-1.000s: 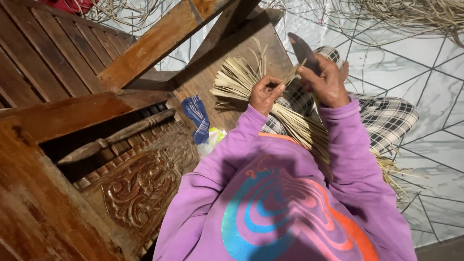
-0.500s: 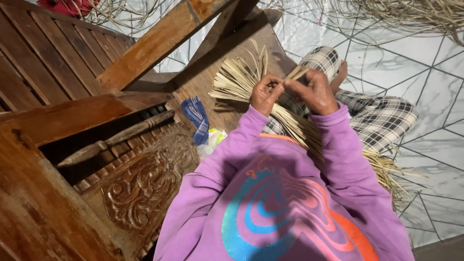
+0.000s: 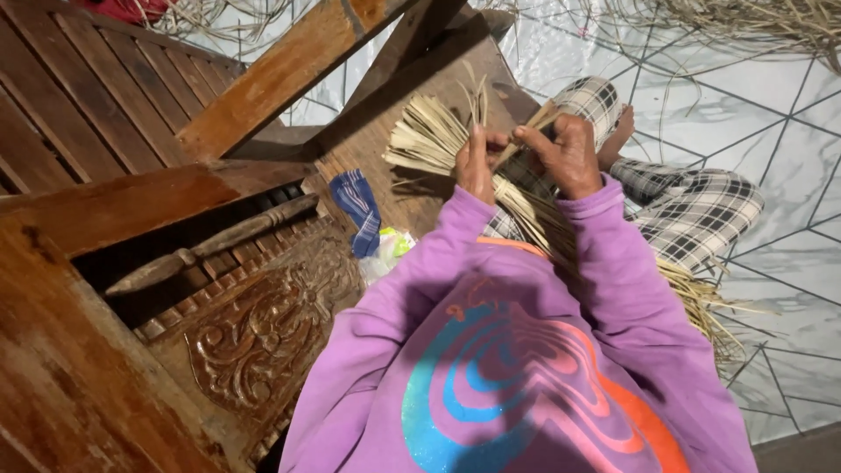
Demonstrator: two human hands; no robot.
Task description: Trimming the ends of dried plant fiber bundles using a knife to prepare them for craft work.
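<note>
Looking down, we saw the biggest thing first: a carved wooden bench (image 3: 131, 289) on our left, brown and shiny, with a swirly leaf pattern cut into it. Beside it lay the white tiled floor (image 3: 788, 149) with thin dark lines, and more dry strips (image 3: 745, 17) were scattered far off at the top.

Next came our purple sweatshirt (image 3: 526, 368) with bright rings on it, and our checked trousers (image 3: 692, 210).

Across our lap lay the bundle of dry palm strips (image 3: 434, 140). It fanned out at the far end, past our hands, and trailed down by our right leg.

Our left hand (image 3: 476, 162) was closed around the bundle. Our right hand (image 3: 569, 153) was just beside it, with its fingers pinched on one thin strip (image 3: 526, 136) that stuck up from the bundle.

We thought a few things could go wrong. The thin strip looked dry, so a hard pull might snap it. If the left hand let go a little, the fan might slip apart and strips might fall on the floor. A sharp edge might also cut a finger.

Smallest were the packages, sitting between the bench and our left arm: a flat blue packet (image 3: 357, 206) with pale stripes, and under it a crumpled clear wrapper (image 3: 390, 250) with a bit of green and yellow. We could not read anything on them.
</note>
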